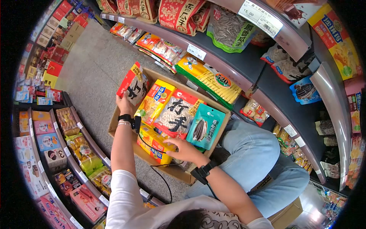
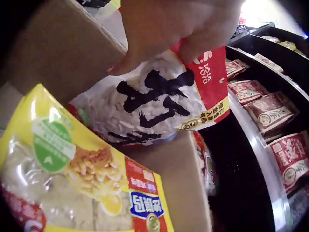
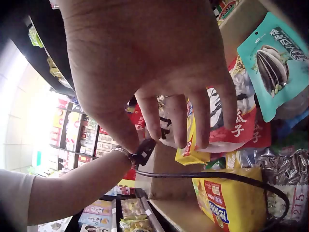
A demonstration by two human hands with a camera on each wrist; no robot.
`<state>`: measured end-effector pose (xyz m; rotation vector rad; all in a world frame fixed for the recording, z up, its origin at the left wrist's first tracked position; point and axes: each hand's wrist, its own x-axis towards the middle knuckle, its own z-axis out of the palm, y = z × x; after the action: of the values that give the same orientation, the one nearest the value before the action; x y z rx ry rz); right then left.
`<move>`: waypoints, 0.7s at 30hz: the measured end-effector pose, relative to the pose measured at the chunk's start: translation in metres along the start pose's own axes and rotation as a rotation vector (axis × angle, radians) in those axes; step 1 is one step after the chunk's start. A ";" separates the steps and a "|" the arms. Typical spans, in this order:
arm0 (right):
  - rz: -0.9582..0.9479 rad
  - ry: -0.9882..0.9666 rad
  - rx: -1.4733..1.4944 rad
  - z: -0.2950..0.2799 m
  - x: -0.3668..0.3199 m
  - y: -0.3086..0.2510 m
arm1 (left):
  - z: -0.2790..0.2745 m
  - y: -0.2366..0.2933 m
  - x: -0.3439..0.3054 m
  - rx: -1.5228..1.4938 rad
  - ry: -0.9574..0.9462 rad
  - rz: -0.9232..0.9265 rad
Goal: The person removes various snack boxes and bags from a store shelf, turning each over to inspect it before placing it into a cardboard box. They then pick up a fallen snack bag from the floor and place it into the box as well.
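Observation:
My left hand (image 1: 124,104) grips a red-and-white bag of seeds (image 1: 133,84) by its edge, at the far left corner of an open cardboard box (image 1: 183,176). In the left wrist view, the thumb and fingers pinch the red end of this bag (image 2: 154,96). Over the near side of the box, my right hand (image 1: 187,150) has its fingers loosely spread and holds nothing. Inside the box lie a yellow snack pack (image 1: 155,100), a similar red-and-white seed bag (image 1: 176,114), a teal sunflower seed pouch (image 1: 206,128) and another yellow pack (image 1: 150,143).
Shelves of bagged snacks (image 1: 228,32) rise along the box's far right side. Lower shelves (image 1: 82,152) stand at the left, beside a grey floor (image 1: 89,72). A black cable (image 1: 167,187) hangs across the box's near edge. The person's bent legs (image 1: 251,152) are close at the right.

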<state>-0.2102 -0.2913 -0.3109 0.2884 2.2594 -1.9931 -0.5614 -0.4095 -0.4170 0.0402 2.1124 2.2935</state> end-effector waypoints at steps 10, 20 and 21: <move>0.020 0.034 -0.004 0.004 0.000 0.004 | 0.012 -0.028 -0.016 -0.060 0.050 -0.393; 0.012 0.045 -0.063 0.008 0.001 0.006 | -0.033 -0.085 0.026 0.558 -0.090 -0.056; 0.011 0.046 -0.061 0.009 0.001 0.007 | -0.036 -0.081 0.021 0.614 -0.064 -0.055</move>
<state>-0.2106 -0.2994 -0.3188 0.3430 2.3360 -1.9274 -0.5836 -0.4378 -0.5009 0.0627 2.6442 1.5092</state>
